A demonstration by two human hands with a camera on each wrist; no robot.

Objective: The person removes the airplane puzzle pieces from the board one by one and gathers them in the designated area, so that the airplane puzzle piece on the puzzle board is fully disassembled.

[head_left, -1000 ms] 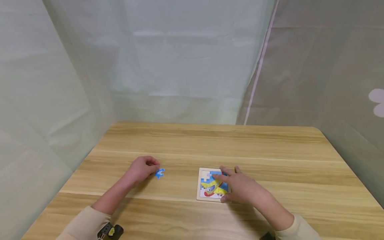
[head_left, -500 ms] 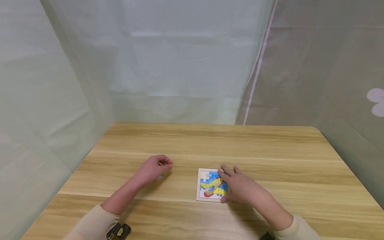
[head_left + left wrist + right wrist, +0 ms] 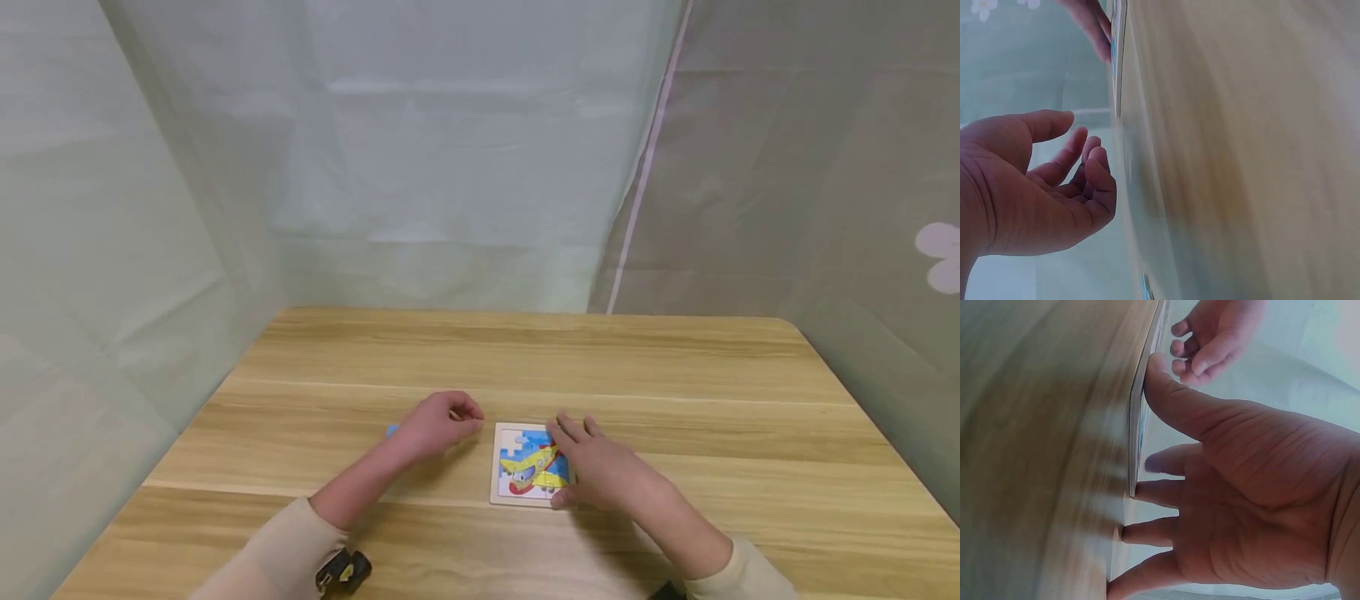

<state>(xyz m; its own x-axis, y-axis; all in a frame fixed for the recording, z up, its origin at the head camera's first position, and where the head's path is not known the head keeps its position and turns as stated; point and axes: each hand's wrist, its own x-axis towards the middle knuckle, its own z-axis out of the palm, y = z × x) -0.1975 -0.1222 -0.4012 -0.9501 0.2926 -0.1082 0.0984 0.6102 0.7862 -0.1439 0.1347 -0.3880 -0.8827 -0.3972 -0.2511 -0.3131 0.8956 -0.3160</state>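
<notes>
A small square jigsaw puzzle in a wooden frame (image 3: 492,479) lies on the table, showing a yellow aeroplane on blue. Bare backing shows at its upper left corner. My right hand (image 3: 600,467) spans the puzzle's right side with spread fingers; in the right wrist view its thumb (image 3: 1159,365) touches the frame's edge. Just left of the frame, my left hand (image 3: 438,425) hovers above the table with loosely curled fingers. The left wrist view shows a gap between its thumb and index finger, with nothing visible in it. Behind that hand lies a blue puzzle piece (image 3: 392,430), mostly hidden.
The wood-grain table (image 3: 360,350) extends beyond both hands. A pale cloth curtain (image 3: 465,167) hangs behind its far edge, and a greyer one (image 3: 765,183) is at the right. Black wrist devices sit on both sleeves, the left one (image 3: 342,572) in fuller view.
My left hand has moved right from beside the blue piece to near the frame, leaving that piece on the table. The right index finger has drawn back from the puzzle's middle.
</notes>
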